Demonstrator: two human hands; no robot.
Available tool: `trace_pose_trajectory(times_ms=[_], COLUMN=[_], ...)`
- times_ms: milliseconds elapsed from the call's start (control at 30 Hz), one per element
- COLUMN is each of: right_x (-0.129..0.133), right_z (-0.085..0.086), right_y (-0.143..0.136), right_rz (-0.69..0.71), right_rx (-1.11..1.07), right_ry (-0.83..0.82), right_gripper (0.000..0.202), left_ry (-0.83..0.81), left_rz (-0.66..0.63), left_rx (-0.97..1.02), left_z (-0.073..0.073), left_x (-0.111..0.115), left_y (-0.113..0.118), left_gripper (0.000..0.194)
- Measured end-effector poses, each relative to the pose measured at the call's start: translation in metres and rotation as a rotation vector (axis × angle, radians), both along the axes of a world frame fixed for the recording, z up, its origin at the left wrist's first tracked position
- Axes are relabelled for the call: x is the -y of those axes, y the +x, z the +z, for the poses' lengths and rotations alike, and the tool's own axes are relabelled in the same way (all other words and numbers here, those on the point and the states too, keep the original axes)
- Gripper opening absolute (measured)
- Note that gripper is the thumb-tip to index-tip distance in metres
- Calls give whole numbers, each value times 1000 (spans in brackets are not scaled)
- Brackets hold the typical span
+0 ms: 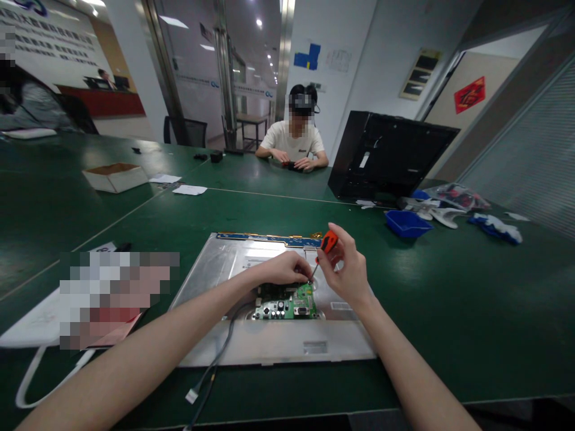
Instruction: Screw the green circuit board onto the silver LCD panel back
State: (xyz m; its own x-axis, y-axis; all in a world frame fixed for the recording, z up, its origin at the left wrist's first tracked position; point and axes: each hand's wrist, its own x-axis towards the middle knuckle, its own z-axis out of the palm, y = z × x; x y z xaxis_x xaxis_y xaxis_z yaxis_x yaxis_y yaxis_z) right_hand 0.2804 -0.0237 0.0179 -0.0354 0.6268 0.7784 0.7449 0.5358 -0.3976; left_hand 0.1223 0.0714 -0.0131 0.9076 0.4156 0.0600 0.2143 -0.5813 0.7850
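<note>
A silver display panel [269, 341] lies flat before me, with a green circuit board [296, 299] on its middle and a blue circuit strip [251, 237] along its far edge. My right hand [348, 269] grips a screwdriver [329, 242] by its orange and black handle. The shaft slants down to the board's far right corner. Close to that tip, my left hand [287, 268] has its fingers pinched together at the board's far edge. Whatever they pinch, if anything, is too small to make out. A dark cable [229, 335] with a white plug trails off the panel's near left side.
A black monitor housing [390, 155] stands at the back right, near a blue tray [408, 224] and gloves [496, 228]. A cardboard box [115, 178] sits back left. Another person [294, 137] works across the green table [471, 311]. A white device [36, 317] lies left.
</note>
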Motion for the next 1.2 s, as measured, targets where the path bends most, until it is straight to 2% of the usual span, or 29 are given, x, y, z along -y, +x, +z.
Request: trace_pose_trajectory(times_ms=[167, 500, 867, 1200], right_x=[-2, 1, -2, 2], right_z=[-2, -1, -4, 2], right_y=[3, 1, 2, 1], right_rz=[-56, 18, -75, 46], right_rx=[15, 1, 53, 30], right_ry=[41, -18, 59, -17], right_gripper=[50, 55, 54, 55], left_ry=[-11, -12, -19, -33], left_rz=[-1, -3, -20, -21], left_rx=[8, -4, 28, 29], left_z=[0, -1, -2, -3], left_x=[1, -1, -1, -2], left_y=[-1, -1, -1, 0], left_gripper=[16, 16, 17, 16])
